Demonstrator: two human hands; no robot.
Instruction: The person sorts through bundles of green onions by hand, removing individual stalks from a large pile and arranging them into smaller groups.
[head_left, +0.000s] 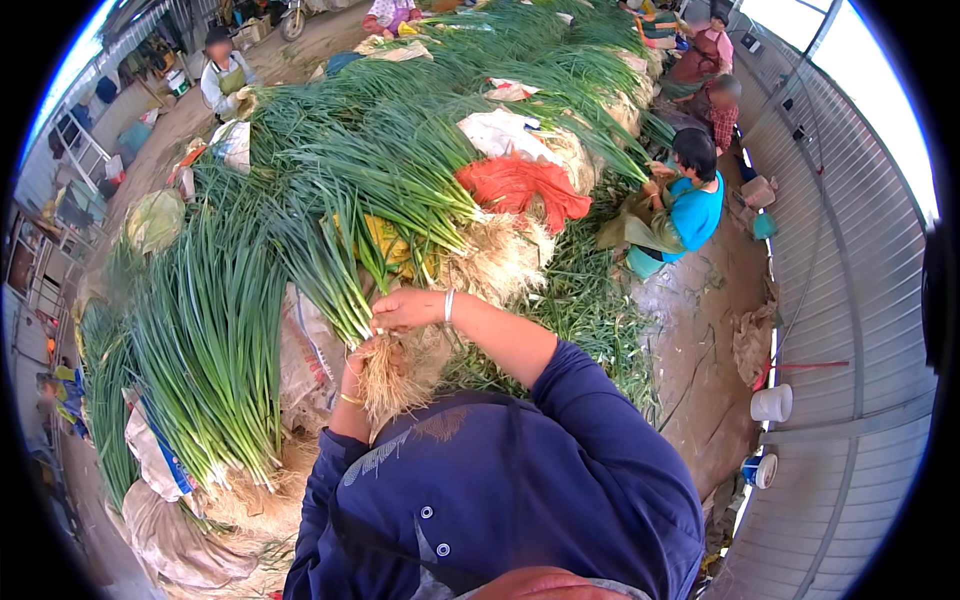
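while most of the green onions lie in a long heap stretching to the far side, one small bunch is at the near edge, before the wearer's chest, its leaves pointing far and left and its pale roots toward the body, probably so the root end stays within easy reach. the right hand is narrow, fingers closed about the stems above the roots, seemingly to keep the stalks together; the left hand is at the base, partly hidden by roots, so i cannot tell how far it closes. the large pile on the left has its root ends lying near, likely to keep the stalks lined up. counted: one bunch between two hands; one red cloth farther right, perhaps a cover; two buckets, one white bucket and one blue-and-white bucket, by the right wall; and three co-workers along the right, the nearest a co-worker in a bright blue top. stalks overlap too much to count.
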